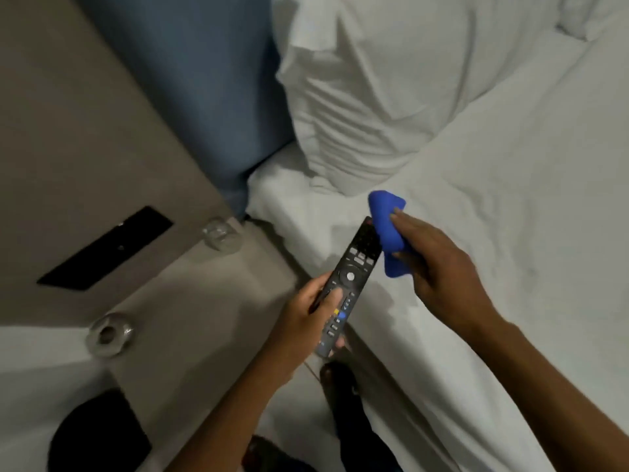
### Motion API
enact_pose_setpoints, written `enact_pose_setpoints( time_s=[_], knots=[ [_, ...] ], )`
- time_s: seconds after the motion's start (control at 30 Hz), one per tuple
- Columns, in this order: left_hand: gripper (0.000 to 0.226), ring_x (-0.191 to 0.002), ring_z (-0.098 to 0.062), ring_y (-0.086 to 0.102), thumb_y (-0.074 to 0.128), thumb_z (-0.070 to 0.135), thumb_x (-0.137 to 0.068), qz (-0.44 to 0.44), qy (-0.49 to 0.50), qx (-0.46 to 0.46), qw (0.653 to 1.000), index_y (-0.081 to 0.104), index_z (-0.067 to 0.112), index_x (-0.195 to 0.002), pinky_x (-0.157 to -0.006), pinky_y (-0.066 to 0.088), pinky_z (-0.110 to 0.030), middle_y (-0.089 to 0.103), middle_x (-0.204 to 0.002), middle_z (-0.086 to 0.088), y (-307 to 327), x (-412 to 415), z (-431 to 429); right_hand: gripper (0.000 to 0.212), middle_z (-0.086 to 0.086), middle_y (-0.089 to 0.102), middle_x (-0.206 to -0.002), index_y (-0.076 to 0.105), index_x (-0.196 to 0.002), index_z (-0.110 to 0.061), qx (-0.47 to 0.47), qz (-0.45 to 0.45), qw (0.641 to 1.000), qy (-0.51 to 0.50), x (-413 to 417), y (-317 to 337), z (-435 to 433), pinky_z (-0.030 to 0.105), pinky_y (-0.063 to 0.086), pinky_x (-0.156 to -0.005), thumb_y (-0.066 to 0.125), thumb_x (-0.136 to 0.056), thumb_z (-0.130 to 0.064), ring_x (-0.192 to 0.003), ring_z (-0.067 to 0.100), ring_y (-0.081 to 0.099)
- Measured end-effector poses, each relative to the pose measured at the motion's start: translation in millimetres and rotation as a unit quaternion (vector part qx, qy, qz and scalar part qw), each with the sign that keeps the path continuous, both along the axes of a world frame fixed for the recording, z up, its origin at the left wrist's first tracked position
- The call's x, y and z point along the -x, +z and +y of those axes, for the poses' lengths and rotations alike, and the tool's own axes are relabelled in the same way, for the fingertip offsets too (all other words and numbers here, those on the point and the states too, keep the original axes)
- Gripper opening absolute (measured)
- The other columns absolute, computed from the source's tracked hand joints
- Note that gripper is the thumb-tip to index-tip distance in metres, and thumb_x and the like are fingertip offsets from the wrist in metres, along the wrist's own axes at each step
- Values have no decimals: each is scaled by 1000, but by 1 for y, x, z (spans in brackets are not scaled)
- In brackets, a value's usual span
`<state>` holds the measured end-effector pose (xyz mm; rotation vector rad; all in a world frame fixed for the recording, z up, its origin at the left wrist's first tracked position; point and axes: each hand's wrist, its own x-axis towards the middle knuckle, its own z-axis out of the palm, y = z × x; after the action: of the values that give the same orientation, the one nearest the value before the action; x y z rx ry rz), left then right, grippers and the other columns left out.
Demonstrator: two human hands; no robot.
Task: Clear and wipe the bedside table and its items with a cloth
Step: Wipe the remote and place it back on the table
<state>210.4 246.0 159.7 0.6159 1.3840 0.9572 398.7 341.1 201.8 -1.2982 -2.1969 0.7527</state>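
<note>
1. The white-sheeted bed (510, 206) fills the right side, its long edge running diagonally from upper centre to lower right; a large, creased white pillow (371, 97) leans at its head against a blue padded headboard panel (211, 80).
2. The grey bedside table (190, 301) sits left of the bed edge, its near corner just under the left hand; most of its top is bare.
3. Two clear glass tumblers stand on the table, well apart: one (221, 233) at the back corner near the bed, one (109, 333) towards the left edge.
4. A black wall plate (109, 248) is set in the grey panel behind the table.
5. The long black remote control (347, 287) is held in the air over the gap between table and bed, tilted up and away.
6. The left hand (306, 318) grips the remote's lower half, thumb across the buttons.
7. The right hand (439, 267) is closed around a bunched blue cloth (388, 229), which touches the remote's far end.
</note>
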Motion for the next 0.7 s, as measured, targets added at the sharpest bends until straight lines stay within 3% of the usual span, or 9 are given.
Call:
enact_pose_setpoints(
  time_s=[0.13, 0.27, 0.33, 0.43, 0.57, 0.7],
  knots=[
    [22, -49, -20, 66, 51, 34, -99, 16, 84, 13, 996, 70, 43, -104, -41, 48, -23, 74, -70, -2, 23, 57, -56, 50, 21, 58, -134, 59, -126, 4, 7, -66, 983, 174, 88, 9, -3, 43, 37, -106, 57, -77, 13, -126, 42, 53],
    [26, -76, -12, 72, 48, 34, -100, 17, 212, 15, 977, 74, 32, -103, -61, 56, -23, 78, -93, -3, 26, 96, -100, 59, 13, 56, -138, 59, -129, -4, 21, -93, 953, 289, 152, 18, -47, 53, 43, -104, 59, -75, 21, -132, 33, 49],
    [25, -78, -10, 72, 50, 32, -99, -13, 278, 24, 960, 75, 30, -101, -61, 56, -22, 78, -93, -1, 22, 112, -120, 60, 10, 58, -136, 61, -128, -6, 10, -94, 936, 338, 178, 20, -81, 53, 46, -101, 63, -74, 20, -131, 31, 50],
    [26, -78, -16, 73, 50, 29, -99, -87, 381, 34, 920, 75, 24, -103, -63, 58, -28, 77, -92, -5, 19, 132, -139, 68, 10, 63, -131, 66, -122, -7, -25, -87, 918, 385, 200, 17, -135, 51, 50, -97, 72, -60, 19, -123, 32, 58],
    [37, -76, -20, 72, 52, 45, -94, -203, 473, 27, 857, 75, 16, -96, -67, 57, -32, 76, -88, -8, 16, 163, -163, 80, 0, 63, -132, 68, -122, -17, -46, -127, 903, 408, 219, 10, -199, 42, 50, -96, 82, -47, 9, -124, 23, 58],
    [31, -93, -23, 73, 54, 40, -95, -135, 482, 3, 866, 73, 19, -107, -77, 57, -34, 76, -102, -8, 16, 166, -185, 86, 0, 63, -132, 68, -121, -15, -70, -130, 920, 363, 233, 3, -223, 40, 40, -100, 82, -41, 11, -125, 23, 57]
  ],
)
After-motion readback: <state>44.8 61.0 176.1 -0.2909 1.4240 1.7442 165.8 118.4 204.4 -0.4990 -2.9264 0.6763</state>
